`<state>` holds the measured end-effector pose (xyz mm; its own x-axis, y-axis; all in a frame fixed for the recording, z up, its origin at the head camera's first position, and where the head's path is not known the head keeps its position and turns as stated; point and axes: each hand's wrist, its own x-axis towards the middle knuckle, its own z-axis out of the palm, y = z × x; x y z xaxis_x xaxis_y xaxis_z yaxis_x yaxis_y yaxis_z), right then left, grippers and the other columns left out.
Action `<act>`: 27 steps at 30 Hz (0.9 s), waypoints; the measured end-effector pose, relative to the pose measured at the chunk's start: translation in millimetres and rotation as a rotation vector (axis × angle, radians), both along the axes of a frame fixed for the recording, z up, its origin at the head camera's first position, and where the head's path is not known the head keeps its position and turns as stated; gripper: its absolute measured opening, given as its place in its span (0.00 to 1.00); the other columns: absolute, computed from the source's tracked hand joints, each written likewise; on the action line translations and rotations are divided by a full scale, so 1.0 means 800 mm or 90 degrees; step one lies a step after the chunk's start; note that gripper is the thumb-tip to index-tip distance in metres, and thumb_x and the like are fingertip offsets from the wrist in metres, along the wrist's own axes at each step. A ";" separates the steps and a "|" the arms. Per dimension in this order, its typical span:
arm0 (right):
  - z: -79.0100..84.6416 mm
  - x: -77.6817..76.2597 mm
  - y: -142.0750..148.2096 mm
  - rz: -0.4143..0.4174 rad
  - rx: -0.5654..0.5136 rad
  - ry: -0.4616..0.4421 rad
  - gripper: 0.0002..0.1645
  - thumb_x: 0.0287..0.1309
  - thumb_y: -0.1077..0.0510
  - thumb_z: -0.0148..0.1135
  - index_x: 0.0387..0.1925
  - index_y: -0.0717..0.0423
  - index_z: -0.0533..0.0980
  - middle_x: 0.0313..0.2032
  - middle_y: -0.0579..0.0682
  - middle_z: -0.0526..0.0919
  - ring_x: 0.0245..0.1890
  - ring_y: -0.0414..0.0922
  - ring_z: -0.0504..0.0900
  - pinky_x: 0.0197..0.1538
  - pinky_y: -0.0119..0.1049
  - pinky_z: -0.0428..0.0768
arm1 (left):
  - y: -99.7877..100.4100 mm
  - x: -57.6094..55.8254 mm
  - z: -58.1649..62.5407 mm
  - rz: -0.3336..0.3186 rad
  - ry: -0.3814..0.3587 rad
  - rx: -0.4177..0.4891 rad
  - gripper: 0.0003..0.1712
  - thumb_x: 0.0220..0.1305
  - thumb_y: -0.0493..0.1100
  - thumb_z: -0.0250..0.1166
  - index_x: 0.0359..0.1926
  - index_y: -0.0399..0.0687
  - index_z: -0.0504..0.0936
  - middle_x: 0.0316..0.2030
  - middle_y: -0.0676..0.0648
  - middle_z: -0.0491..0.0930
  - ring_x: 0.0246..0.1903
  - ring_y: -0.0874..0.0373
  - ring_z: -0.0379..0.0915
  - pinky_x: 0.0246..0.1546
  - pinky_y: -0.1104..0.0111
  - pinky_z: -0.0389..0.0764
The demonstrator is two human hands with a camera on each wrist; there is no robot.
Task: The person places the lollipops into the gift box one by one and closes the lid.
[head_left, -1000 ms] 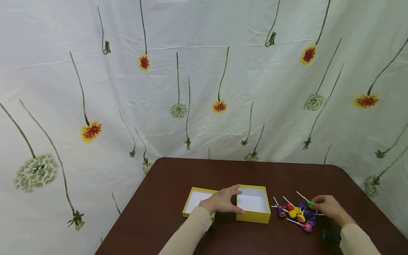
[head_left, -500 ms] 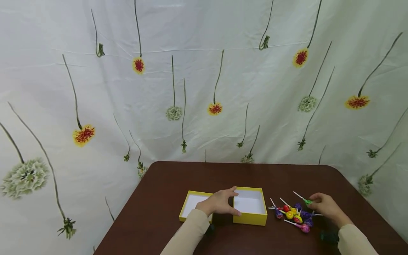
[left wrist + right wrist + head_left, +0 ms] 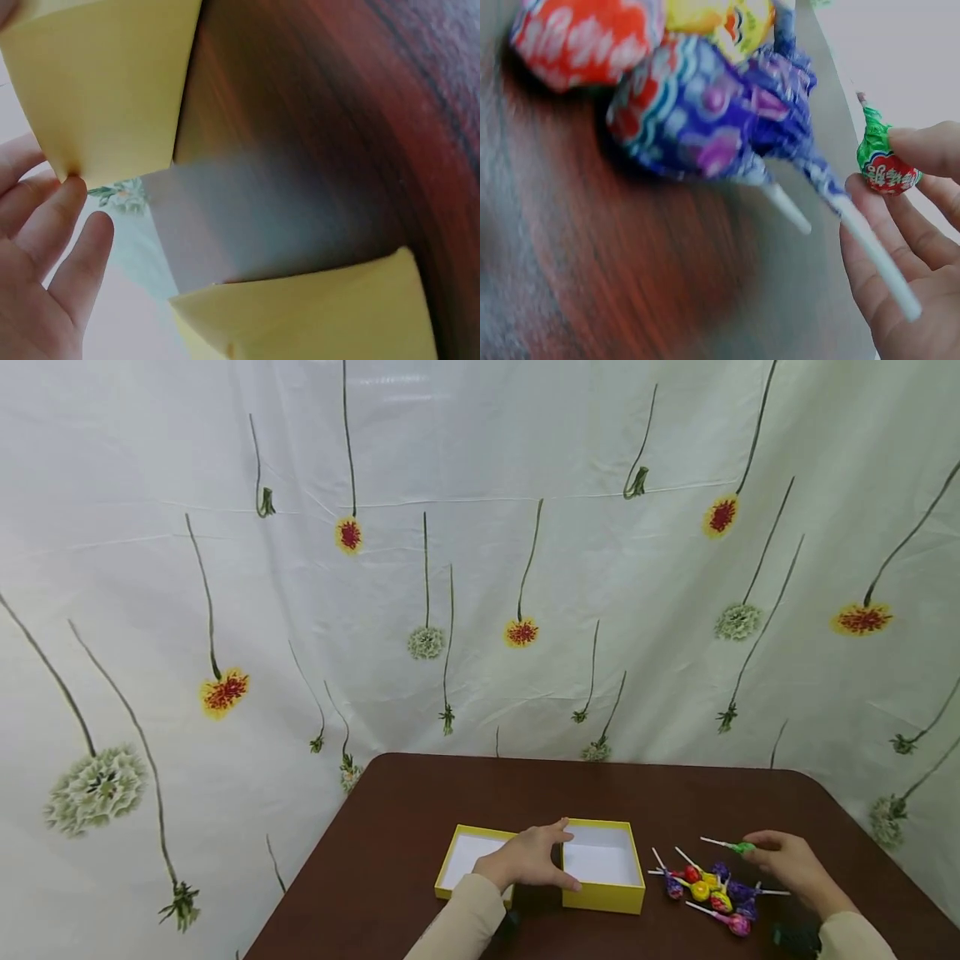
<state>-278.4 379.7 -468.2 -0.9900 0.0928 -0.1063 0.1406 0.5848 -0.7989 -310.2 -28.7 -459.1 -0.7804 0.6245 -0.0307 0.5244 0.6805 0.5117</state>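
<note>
My left hand [image 3: 525,858] spans the left side of a yellow box [image 3: 602,897] with a white inside, thumb at the front corner and fingers at the back one. In the left wrist view, fingertips press on the edge of the box's wall [image 3: 97,90]. My right hand [image 3: 791,864] pinches a green-wrapped lollipop [image 3: 744,847] by its head, between thumb and fingers, with the white stick pointing left. The right wrist view shows this lollipop [image 3: 889,165] up beyond the other candies. Below it lies a pile of lollipops [image 3: 722,902] in purple, yellow, red and pink wrappers.
A shallow yellow lid [image 3: 446,860], white inside, lies left of the box, partly behind my left hand and sleeve. Everything rests on a dark brown table [image 3: 420,793]. A flower-print cloth [image 3: 480,568] hangs behind the table's far edge.
My right hand has lifted the green lollipop away from the pile, and its stick now lies nearer to level. The left hand stays at the box. The head view has shifted slightly.
</note>
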 end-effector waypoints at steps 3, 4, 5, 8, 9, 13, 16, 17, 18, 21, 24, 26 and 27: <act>0.002 0.001 -0.003 0.002 -0.015 0.006 0.32 0.55 0.49 0.57 0.53 0.70 0.67 0.54 0.72 0.65 0.43 0.54 0.77 0.43 0.47 0.77 | 0.002 0.001 0.001 0.000 0.007 0.006 0.46 0.40 0.68 0.65 0.62 0.58 0.65 0.67 0.54 0.51 0.63 0.55 0.56 0.55 0.62 0.68; 0.003 0.000 -0.003 0.002 -0.020 0.007 0.33 0.56 0.48 0.56 0.54 0.70 0.66 0.56 0.72 0.63 0.45 0.56 0.76 0.45 0.48 0.76 | 0.003 0.001 0.003 0.000 0.008 0.007 0.46 0.40 0.68 0.65 0.62 0.58 0.65 0.67 0.54 0.51 0.63 0.55 0.55 0.55 0.62 0.68; 0.004 -0.001 -0.004 0.003 -0.021 0.010 0.34 0.57 0.47 0.54 0.56 0.69 0.65 0.57 0.72 0.61 0.47 0.58 0.74 0.47 0.49 0.75 | 0.003 0.001 0.005 0.001 0.006 0.012 0.47 0.40 0.68 0.65 0.62 0.57 0.65 0.67 0.54 0.51 0.63 0.55 0.55 0.55 0.62 0.68; -0.012 -0.016 0.008 0.001 -0.009 0.025 0.37 0.58 0.42 0.51 0.58 0.66 0.63 0.59 0.70 0.60 0.50 0.58 0.73 0.48 0.50 0.74 | 0.004 0.000 0.007 0.006 -0.003 0.015 0.47 0.39 0.68 0.66 0.62 0.58 0.64 0.67 0.55 0.51 0.63 0.55 0.54 0.55 0.62 0.68; -0.017 -0.021 0.011 -0.001 -0.009 0.030 0.38 0.57 0.41 0.51 0.59 0.65 0.63 0.57 0.69 0.63 0.47 0.56 0.75 0.48 0.49 0.74 | 0.004 0.000 0.006 0.007 -0.006 0.015 0.47 0.39 0.67 0.66 0.62 0.58 0.64 0.67 0.55 0.51 0.64 0.55 0.54 0.55 0.62 0.68; -0.025 -0.029 0.014 -0.020 0.000 0.051 0.37 0.52 0.38 0.56 0.54 0.63 0.66 0.47 0.59 0.75 0.41 0.46 0.79 0.44 0.47 0.77 | 0.004 0.002 -0.001 0.017 -0.025 0.013 0.48 0.38 0.68 0.66 0.62 0.60 0.64 0.67 0.55 0.50 0.64 0.54 0.53 0.56 0.59 0.67; 0.000 -0.016 -0.007 -0.025 -0.003 0.062 0.36 0.52 0.40 0.57 0.51 0.65 0.68 0.43 0.58 0.77 0.41 0.49 0.78 0.44 0.51 0.75 | 0.003 0.002 -0.003 0.022 -0.034 0.016 0.48 0.38 0.68 0.66 0.62 0.60 0.64 0.67 0.55 0.50 0.64 0.54 0.53 0.56 0.59 0.66; 0.003 -0.014 -0.011 -0.026 -0.003 0.067 0.36 0.52 0.39 0.56 0.51 0.64 0.68 0.44 0.58 0.77 0.42 0.50 0.78 0.44 0.52 0.75 | 0.003 0.002 -0.003 0.021 -0.036 0.018 0.48 0.38 0.68 0.66 0.62 0.59 0.64 0.67 0.55 0.50 0.64 0.54 0.53 0.56 0.59 0.66; 0.006 -0.012 -0.014 -0.027 -0.005 0.071 0.36 0.53 0.39 0.56 0.51 0.64 0.69 0.45 0.59 0.77 0.43 0.51 0.78 0.44 0.52 0.74 | 0.003 0.002 -0.004 0.020 -0.035 0.020 0.48 0.38 0.68 0.66 0.62 0.59 0.64 0.68 0.54 0.50 0.64 0.54 0.53 0.56 0.59 0.67; 0.013 -0.010 -0.022 -0.017 -0.030 0.079 0.37 0.55 0.39 0.53 0.54 0.64 0.67 0.51 0.63 0.72 0.47 0.56 0.75 0.48 0.53 0.73 | 0.005 0.001 -0.005 0.017 -0.035 0.025 0.48 0.38 0.67 0.66 0.62 0.59 0.64 0.67 0.54 0.50 0.64 0.54 0.53 0.56 0.59 0.67; 0.017 -0.012 -0.029 -0.003 -0.064 0.094 0.36 0.56 0.40 0.52 0.56 0.63 0.67 0.52 0.62 0.70 0.46 0.52 0.76 0.46 0.48 0.76 | 0.006 0.001 -0.006 0.015 -0.038 0.032 0.47 0.38 0.67 0.66 0.62 0.59 0.64 0.68 0.54 0.50 0.64 0.53 0.53 0.56 0.59 0.67; 0.021 -0.014 -0.033 0.027 -0.089 0.111 0.35 0.57 0.41 0.52 0.57 0.64 0.66 0.54 0.63 0.68 0.45 0.46 0.78 0.45 0.45 0.77 | 0.006 0.000 -0.006 0.016 -0.045 0.038 0.48 0.38 0.67 0.66 0.62 0.59 0.64 0.68 0.54 0.49 0.64 0.54 0.52 0.56 0.59 0.66; 0.022 -0.015 -0.036 0.041 -0.100 0.117 0.35 0.57 0.42 0.52 0.58 0.64 0.65 0.55 0.64 0.67 0.44 0.42 0.78 0.45 0.44 0.78 | 0.005 0.000 -0.005 0.017 -0.048 0.040 0.48 0.39 0.67 0.66 0.62 0.59 0.64 0.68 0.55 0.49 0.64 0.54 0.52 0.56 0.59 0.66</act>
<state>-290.6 351.2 -450.8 -0.9974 0.0257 0.0675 -0.0485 0.4550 -0.8892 -309.9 -24.4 -463.4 -0.7938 0.6060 -0.0516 0.4647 0.6590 0.5914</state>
